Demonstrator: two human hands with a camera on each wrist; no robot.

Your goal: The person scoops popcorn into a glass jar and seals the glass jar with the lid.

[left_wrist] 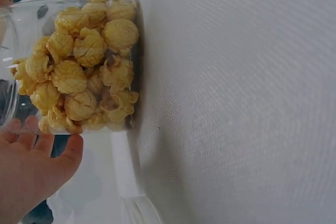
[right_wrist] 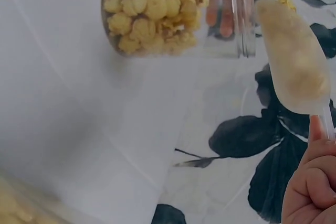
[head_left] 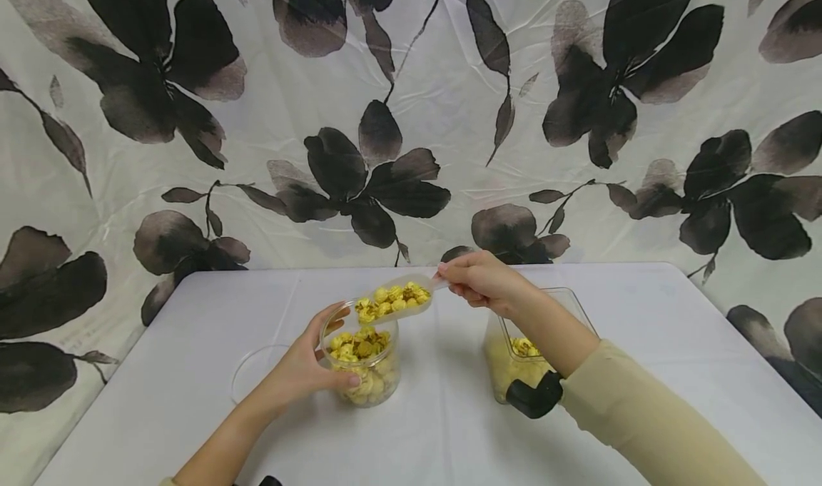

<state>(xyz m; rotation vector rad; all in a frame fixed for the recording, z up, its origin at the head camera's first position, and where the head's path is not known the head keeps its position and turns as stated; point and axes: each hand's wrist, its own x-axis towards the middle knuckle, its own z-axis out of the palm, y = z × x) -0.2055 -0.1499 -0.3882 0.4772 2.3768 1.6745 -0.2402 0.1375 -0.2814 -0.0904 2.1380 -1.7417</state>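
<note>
My left hand (head_left: pixel 315 361) grips the side of a round clear jar (head_left: pixel 387 390) standing on the table, thumb in front and fingers behind. Yellow popcorn (left_wrist: pixel 79 72) fills much of this jar. Over its rim tilts a translucent white scoop (right_wrist: pixel 294 59), loaded with popcorn (head_left: pixel 393 299), its tip above the jar's mouth. My right hand (head_left: pixel 484 280) holds the scoop by its handle, the index finger stretched along it in the right wrist view. Partly behind my right forearm stands a square clear container (head_left: pixel 497 357) with more popcorn inside.
A clear round lid (head_left: pixel 239 368) lies flat on the white table (head_left: pixel 443 429), left of the jar and partly behind my left wrist. A floral cloth (head_left: pixel 437 129) hangs behind the table's far edge. Black wrist gear (head_left: pixel 536 395) sits below my right forearm, beside the square container.
</note>
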